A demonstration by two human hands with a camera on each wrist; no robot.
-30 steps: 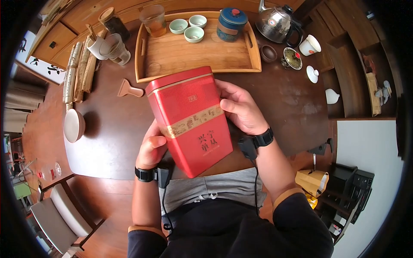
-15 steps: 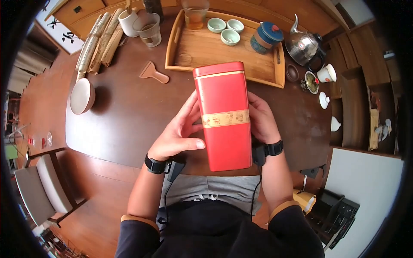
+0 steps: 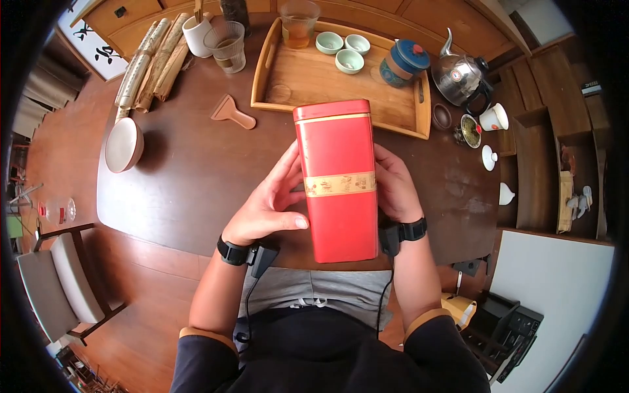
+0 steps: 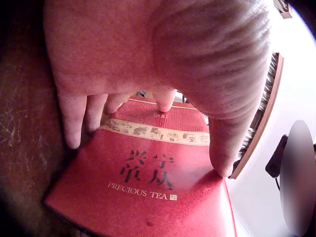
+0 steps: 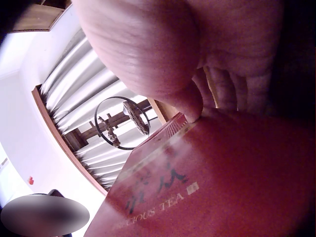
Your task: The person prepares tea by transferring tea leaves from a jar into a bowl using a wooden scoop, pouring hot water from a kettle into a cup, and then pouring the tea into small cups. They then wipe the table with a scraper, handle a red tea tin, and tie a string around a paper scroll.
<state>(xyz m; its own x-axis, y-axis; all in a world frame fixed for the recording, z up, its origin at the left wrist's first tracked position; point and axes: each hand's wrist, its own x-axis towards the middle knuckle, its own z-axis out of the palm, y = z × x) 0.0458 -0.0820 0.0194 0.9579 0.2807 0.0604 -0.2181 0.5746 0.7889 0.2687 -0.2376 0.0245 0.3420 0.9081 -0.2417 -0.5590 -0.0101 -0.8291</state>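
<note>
A tall red tin (image 3: 341, 223) with a gold band stands out between both hands in the head view, a narrow side facing the camera. At its left, the left hand (image 3: 267, 208) holds it, thumb at the near edge and fingers behind. The right hand (image 3: 397, 185) grips the opposite side, its fingers partly hidden by the tin. Black characters and "PRECIOUS TEA" show on the tin (image 4: 143, 173) in the left wrist view, below the left hand (image 4: 153, 54). In the right wrist view the right thumb presses near the edge of the tin (image 5: 237, 173).
Beyond the tin lies a wooden tray (image 3: 314, 82) with small green cups (image 3: 350, 61) and a blue jar (image 3: 404, 63). A kettle (image 3: 458, 77) and a white cup (image 3: 494, 117) stand at right. At left are a bowl (image 3: 124, 145), a brown scraper (image 3: 232, 112) and rolled papers (image 3: 143, 65).
From a tilted pose with its lettered face showing, the tin has turned to show a narrow side and stands more upright. Both hands have shifted round it; the last half second shows little movement.
</note>
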